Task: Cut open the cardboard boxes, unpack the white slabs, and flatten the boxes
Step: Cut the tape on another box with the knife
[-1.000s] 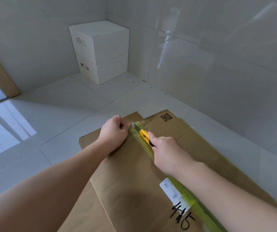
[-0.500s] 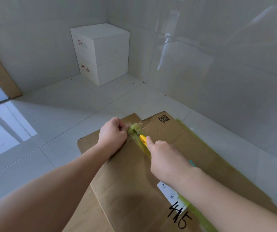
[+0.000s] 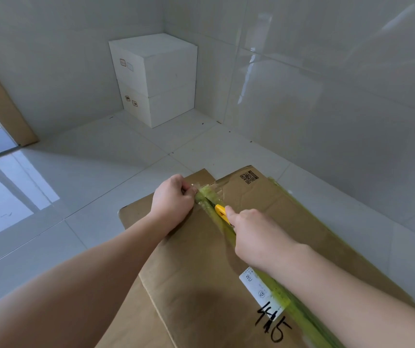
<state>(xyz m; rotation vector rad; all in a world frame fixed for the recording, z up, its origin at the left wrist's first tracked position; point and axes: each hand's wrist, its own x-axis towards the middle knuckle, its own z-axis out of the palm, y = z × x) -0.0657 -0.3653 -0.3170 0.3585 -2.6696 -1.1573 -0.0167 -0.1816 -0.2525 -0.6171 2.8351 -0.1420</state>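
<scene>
The cardboard box (image 3: 201, 272) lies flat on the tiled floor (image 3: 101, 172) under both forearms, a strip of green tape (image 3: 226, 232) running along its middle seam. The left hand (image 3: 172, 199) is curled at the far end of the tape, its fingertips pinching the bunched tape end. Just to its right, the right hand (image 3: 256, 234) is wrapped around a yellow knife (image 3: 221, 211), forefinger stretched along the top, the tip on the tape line. Well beyond both hands, two white slabs (image 3: 156, 79) stand stacked in the corner.
</scene>
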